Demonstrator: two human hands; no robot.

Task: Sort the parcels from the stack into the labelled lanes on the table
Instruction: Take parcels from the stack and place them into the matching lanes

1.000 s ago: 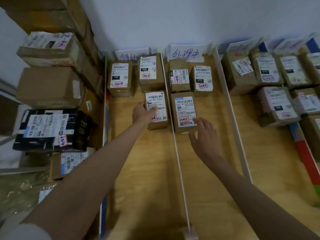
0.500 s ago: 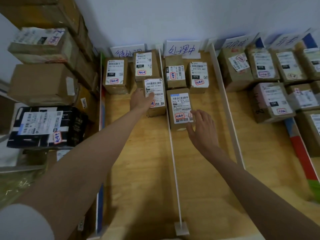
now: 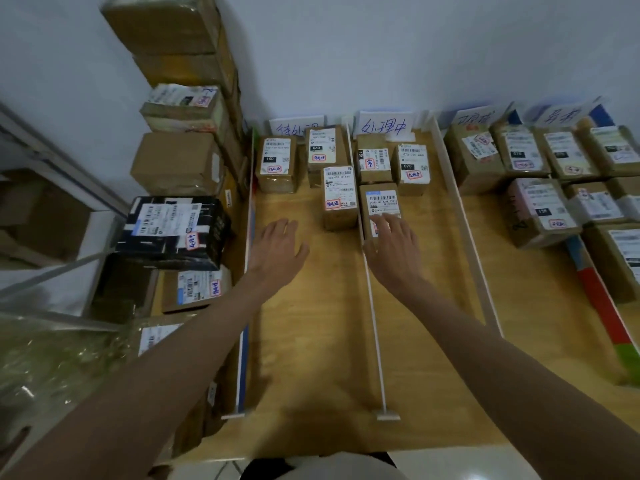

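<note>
Parcels are sitting in the lanes on the wooden worktop. The right hand is lying flat on a small brown parcel in the second lane, its fingers straight and touching the label, not gripping. This parcel is sitting just right of the thin white divider. The left hand is hanging over bare wood in the first lane, fingers spread wide, holding nothing, near another labelled parcel. Both parcels look placed, so this step seems nearly over. Next, a hand probably needs to reach left to the stack for a new parcel and read its red-ringed sticker.
</note>
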